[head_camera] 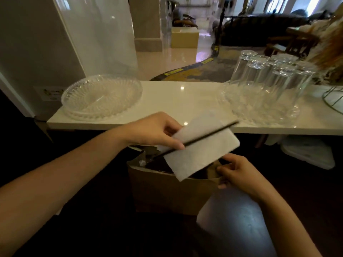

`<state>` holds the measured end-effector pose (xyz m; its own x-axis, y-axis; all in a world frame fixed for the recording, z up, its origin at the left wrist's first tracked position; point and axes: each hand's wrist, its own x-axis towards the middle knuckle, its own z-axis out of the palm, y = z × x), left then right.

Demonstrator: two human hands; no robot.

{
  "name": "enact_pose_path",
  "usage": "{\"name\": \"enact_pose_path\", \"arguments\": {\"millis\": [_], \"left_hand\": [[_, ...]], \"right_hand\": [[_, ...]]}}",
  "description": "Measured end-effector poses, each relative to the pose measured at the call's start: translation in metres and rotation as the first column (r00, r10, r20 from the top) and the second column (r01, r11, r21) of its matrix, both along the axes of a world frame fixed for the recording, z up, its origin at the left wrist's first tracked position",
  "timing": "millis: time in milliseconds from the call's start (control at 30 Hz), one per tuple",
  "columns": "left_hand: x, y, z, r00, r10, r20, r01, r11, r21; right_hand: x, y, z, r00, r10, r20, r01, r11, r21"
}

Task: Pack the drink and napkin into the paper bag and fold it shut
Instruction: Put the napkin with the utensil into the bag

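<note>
Two hands: left hand point(157, 131) pinches napkin point(200, 147) and black straw point(204, 135) above paper bag point(167, 190); right hand point(239, 175) grips its rim.
Tabletop point(181, 101): white, glossy, behind the bag, carrying glass dish point(101, 97) and upturned glasses point(269, 75).

White counter point(185, 101) before glossy floor point(178, 58), dark sofa point(259, 28).

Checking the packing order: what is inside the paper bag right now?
Inside the paper bag a dark shape with a crinkled clear edge shows; the napkin and black straw in the left hand cover the rest.
</note>
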<state>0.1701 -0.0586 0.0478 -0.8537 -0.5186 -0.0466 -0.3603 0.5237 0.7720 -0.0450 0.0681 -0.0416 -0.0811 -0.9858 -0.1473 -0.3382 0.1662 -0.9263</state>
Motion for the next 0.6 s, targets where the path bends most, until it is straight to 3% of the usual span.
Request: {"name": "enact_pose_path", "arguments": {"millis": [100,333,500,600], "left_hand": [[-0.024,-0.013,-0.023,0.971,-0.101,0.219,0.108,0.994,-0.023],[-0.020,-0.028,-0.055,0.845,-0.187,0.500,0.295,0.945,-0.145],[-0.016,-0.037,-0.070,0.776,-0.185,0.604,0.319,0.940,-0.123],[-0.017,-0.039,-0.066,0.819,-0.196,0.539,0.237,0.971,-0.007]], "right_hand": [[0.002,0.003,0.002,1.000,0.002,-0.015,-0.003,1.000,-0.031],[-0.003,0.006,0.003,0.998,0.058,0.025,-0.056,0.997,-0.053],[-0.005,0.004,-0.002,0.999,0.050,-0.006,-0.050,0.998,-0.041],[-0.006,0.003,-0.004,0.999,0.047,-0.001,-0.047,0.998,-0.034]]}}
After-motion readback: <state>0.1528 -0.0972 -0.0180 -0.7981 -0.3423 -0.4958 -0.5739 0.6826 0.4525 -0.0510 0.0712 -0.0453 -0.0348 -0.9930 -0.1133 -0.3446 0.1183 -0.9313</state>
